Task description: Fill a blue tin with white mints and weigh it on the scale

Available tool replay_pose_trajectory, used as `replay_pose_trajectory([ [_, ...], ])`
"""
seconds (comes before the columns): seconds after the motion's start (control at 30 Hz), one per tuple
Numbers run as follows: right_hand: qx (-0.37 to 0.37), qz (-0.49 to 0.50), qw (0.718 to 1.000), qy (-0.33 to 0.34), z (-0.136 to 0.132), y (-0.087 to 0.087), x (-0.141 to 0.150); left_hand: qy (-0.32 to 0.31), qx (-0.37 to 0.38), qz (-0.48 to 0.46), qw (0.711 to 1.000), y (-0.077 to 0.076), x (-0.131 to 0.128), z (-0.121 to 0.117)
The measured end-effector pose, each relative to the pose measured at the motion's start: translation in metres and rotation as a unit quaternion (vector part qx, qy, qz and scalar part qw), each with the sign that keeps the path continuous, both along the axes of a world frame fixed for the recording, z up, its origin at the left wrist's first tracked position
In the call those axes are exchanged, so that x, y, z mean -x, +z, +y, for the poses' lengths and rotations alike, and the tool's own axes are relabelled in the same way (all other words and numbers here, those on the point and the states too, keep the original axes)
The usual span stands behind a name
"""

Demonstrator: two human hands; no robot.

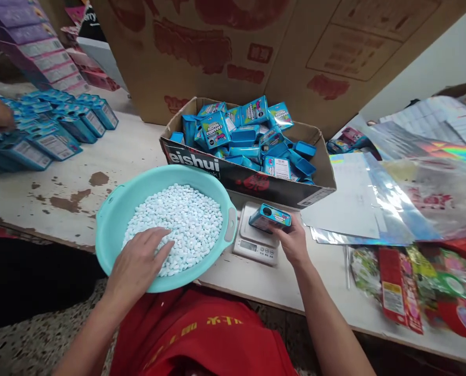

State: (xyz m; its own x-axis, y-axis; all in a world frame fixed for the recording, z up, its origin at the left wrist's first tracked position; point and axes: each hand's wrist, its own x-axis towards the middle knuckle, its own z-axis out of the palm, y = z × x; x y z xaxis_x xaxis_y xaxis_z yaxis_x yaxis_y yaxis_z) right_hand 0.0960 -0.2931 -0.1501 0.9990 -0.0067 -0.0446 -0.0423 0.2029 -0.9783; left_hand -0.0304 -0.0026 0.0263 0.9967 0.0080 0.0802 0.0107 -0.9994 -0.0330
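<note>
Cardboard box of blue tins sits far of a teal basin — left hand spread flat on its white candies; right hand pinches a blue tin over the small scale

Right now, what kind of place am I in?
Probably a small candy-packing workshop: a turquoise plastic basin of small white candies, a white digital scale, and a cardboard box full of little blue tins.
</note>
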Motion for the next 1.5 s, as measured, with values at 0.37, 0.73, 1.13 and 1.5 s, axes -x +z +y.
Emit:
replay_pose_trajectory([
  [0.37,-0.021,0.102,0.979,-0.174,-0.028,-0.027,0.029,0.065,-0.020,0.068,0.995,0.001,0.001,0.001],
  [0.73,-0.013,0.151,0.971,-0.186,-0.029,-0.036,0.041,0.077,-0.016,0.105,0.991,0.002,-0.001,-0.002],
  [1.13,-0.022,0.143,0.974,-0.177,-0.024,-0.039,0.036,0.037,0.037,0.210,0.976,0.005,-0.013,0.006],
  [1.5,-0.020,0.156,0.971,-0.180,-0.026,-0.035,0.041,0.222,0.348,0.097,0.906,0.023,-0.026,0.012],
])
